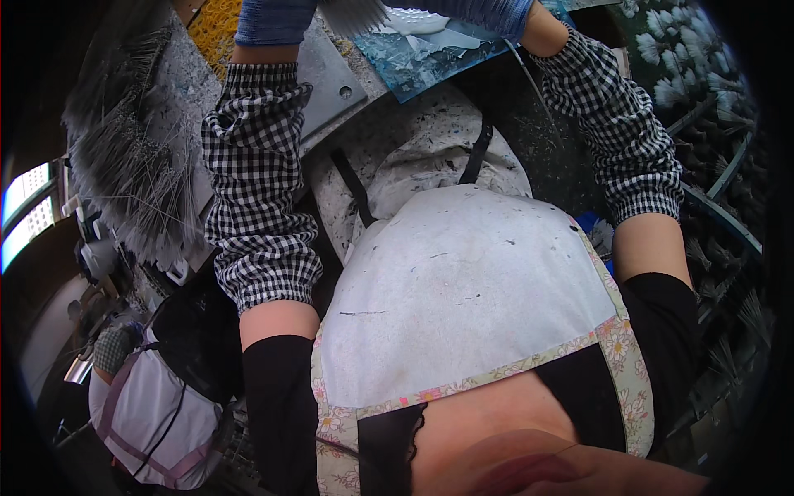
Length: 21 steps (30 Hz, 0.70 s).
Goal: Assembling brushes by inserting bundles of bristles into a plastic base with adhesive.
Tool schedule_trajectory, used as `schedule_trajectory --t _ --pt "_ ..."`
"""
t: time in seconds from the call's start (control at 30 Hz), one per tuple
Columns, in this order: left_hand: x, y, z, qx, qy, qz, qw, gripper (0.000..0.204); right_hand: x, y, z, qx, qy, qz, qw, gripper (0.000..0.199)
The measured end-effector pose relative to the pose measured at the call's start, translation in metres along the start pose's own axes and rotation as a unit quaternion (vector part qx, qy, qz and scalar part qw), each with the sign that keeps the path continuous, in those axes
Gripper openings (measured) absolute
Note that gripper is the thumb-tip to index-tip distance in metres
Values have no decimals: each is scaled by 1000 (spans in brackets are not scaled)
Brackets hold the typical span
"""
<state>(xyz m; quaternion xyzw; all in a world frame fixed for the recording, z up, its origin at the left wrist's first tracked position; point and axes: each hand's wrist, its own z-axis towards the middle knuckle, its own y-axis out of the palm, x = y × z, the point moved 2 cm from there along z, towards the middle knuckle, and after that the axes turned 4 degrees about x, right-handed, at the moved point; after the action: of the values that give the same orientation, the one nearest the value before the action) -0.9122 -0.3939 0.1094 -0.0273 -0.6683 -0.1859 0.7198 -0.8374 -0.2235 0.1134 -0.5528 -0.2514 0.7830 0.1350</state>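
Both my hands wear blue knit gloves and reach to the top edge of the view, where the fingers are cut off. My left hand (273,21) is over a grey metal plate (335,78) with a hole in it. My right hand (488,12) is above a blue sheet (422,54) that carries pale flat pieces. A fan of thin grey bristles (356,12) sits between the two gloves, touching or very near them. Checked black-and-white sleeve covers run down both forearms. A thin pale strand (529,74) hangs by my right wrist.
A large bundle of thin grey wire-like strands (132,165) lies at the left. Dark racks with white tufted pieces (682,58) fill the right side. My white apron (463,289) covers the middle. Another person in a white apron (149,413) sits at the lower left.
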Motion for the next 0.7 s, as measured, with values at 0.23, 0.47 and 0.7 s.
schedule_trajectory --t 0.23,0.47,0.7 --pt "-3 -4 7 64 -20 15 998 29 11 16 10 30 -32 -30 999 19" --pt "-3 16 10 45 -30 13 998 18 19 6 8 42 40 31 998 20" --pt "3 8 18 -19 -243 -292 925 22 20 -6 15 -13 69 63 996 20"
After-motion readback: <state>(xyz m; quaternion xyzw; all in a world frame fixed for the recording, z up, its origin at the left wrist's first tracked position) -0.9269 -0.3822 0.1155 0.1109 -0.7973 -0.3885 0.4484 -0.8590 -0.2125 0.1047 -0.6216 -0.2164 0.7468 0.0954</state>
